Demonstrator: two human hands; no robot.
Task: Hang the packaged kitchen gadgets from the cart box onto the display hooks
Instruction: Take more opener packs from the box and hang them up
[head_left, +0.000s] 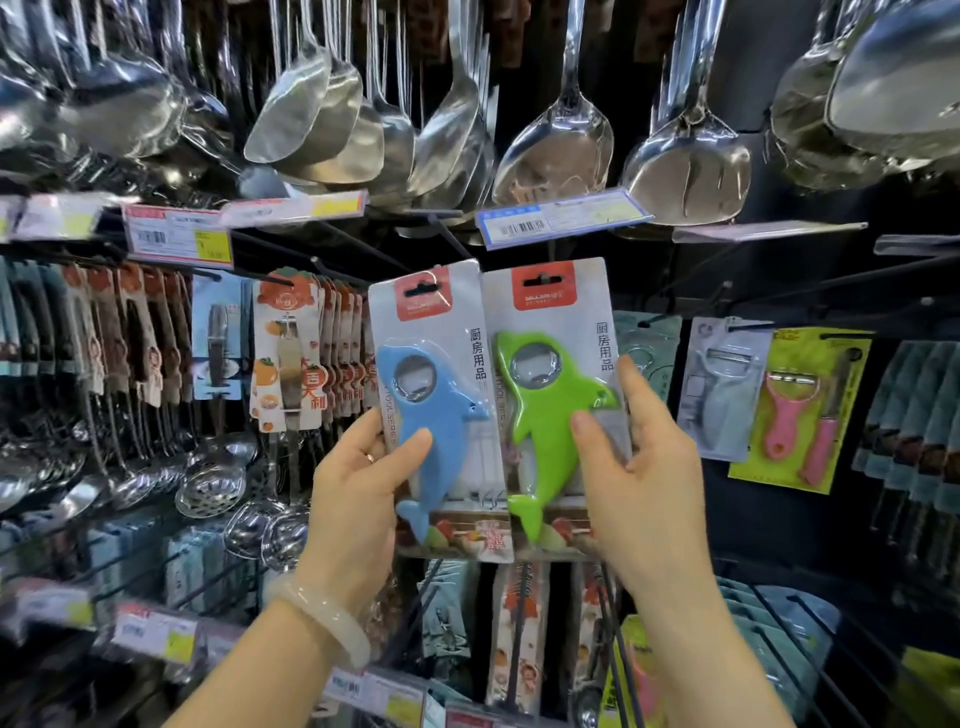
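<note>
Glossy plastic blister packs (441, 395); shiny polished metal spatulas (556, 150) above.

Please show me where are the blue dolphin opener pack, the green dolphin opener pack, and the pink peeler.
blue dolphin opener pack (431, 415): head view, on the dolphin body.
green dolphin opener pack (545, 415): head view, on the dolphin body.
pink peeler (782, 421): head view, on its handle.

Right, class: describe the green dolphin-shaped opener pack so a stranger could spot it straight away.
Start at the row of steel spatulas hanging along the top, then drop to the two carded packs held up side by side at centre. The green dolphin pack is the one gripped by the right hand. Its neighbour, the blue dolphin pack in the left hand, differs only in colour.
</note>
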